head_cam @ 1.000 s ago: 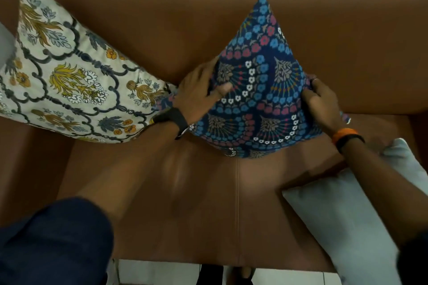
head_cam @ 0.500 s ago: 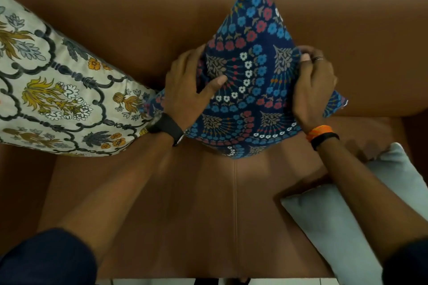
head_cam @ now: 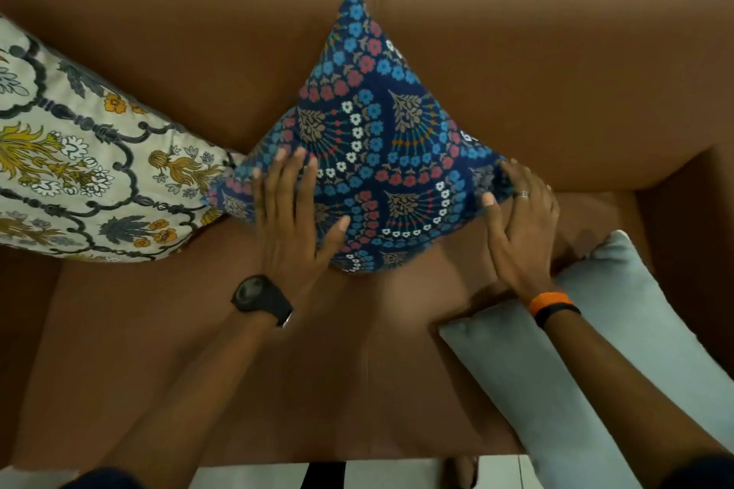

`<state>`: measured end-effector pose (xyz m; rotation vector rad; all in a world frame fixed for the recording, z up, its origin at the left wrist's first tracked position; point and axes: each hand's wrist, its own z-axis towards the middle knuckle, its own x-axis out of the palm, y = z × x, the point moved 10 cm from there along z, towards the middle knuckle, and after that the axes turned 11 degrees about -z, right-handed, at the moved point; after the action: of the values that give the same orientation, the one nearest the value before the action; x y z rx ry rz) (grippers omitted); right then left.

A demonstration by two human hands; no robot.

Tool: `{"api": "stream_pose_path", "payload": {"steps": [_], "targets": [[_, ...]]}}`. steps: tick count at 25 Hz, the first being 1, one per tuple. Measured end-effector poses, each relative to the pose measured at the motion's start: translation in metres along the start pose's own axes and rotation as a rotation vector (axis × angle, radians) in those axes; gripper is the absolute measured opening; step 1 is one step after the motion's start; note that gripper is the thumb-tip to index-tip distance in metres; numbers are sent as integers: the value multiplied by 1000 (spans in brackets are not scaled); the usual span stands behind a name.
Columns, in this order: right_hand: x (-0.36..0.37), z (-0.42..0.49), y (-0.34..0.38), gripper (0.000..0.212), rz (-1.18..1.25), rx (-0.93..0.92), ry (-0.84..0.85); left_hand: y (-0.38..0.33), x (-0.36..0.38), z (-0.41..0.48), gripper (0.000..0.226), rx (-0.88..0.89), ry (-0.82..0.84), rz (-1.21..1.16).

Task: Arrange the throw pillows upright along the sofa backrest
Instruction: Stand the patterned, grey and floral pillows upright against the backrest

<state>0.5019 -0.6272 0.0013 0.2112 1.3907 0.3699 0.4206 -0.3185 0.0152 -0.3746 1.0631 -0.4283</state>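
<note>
Both hands have loosened from gripping to flat: left hand [head_cam: 296, 218] and right hand [head_cam: 520, 218] rest open-palmed, apparently released, on the navy floral-print throw pillow [head_cam: 381, 123], standing corner-up against the brown leather sofa backrest [head_cam: 556, 52]; it seems placed.

No legible text, labels or numbers anywhere.

- Single head-worn camera is looking steeply down from above the near seat edge, facing the far sofa backrest [head_cam: 516, 52].
- It is sitting close; forearms are entering from the near edge.
</note>
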Motion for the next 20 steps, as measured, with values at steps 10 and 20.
{"api": "stream_pose_path", "payload": {"steps": [10, 20], "targets": [[-58, -226, -224, 79, -314, -542, 391, -231, 199, -250, 102, 457, 770, 46], [-45, -264, -315, 115, -393, -602, 463, -281, 254, -243, 82, 63, 722, -188]]}}
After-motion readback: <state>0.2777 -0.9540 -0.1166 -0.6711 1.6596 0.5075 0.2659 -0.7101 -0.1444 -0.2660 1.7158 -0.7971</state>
